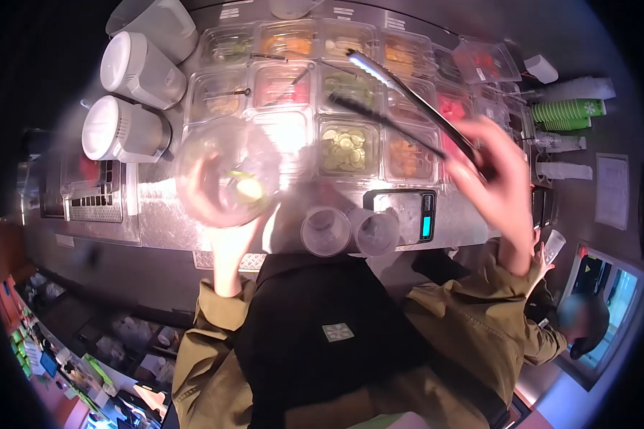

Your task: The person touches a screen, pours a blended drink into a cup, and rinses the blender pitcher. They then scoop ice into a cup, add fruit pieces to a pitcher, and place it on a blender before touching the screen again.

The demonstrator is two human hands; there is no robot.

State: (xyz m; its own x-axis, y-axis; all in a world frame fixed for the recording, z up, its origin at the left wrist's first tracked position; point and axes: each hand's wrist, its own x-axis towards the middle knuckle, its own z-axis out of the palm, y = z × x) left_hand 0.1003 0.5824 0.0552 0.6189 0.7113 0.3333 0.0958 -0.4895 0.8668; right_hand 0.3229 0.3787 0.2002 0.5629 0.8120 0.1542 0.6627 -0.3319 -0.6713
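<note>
My left hand (218,204) holds a clear plastic cup (225,171) raised over the counter; pale green slices lie inside it. My right hand (497,182) grips black tongs (401,96), whose open tips reach out over the ingredient tubs. Below the tongs sits a tub of sliced cucumber (347,146). Two empty clear cups (325,230) (376,232) stand side by side on the steel counter edge close to my body.
Rows of clear tubs (286,43) hold fruit and toppings. White lidded jugs (125,129) stand at the left, a digital scale (415,211) by the cups, stacked green cups (569,111) at the right. Another person (579,322) stands at a screen lower right.
</note>
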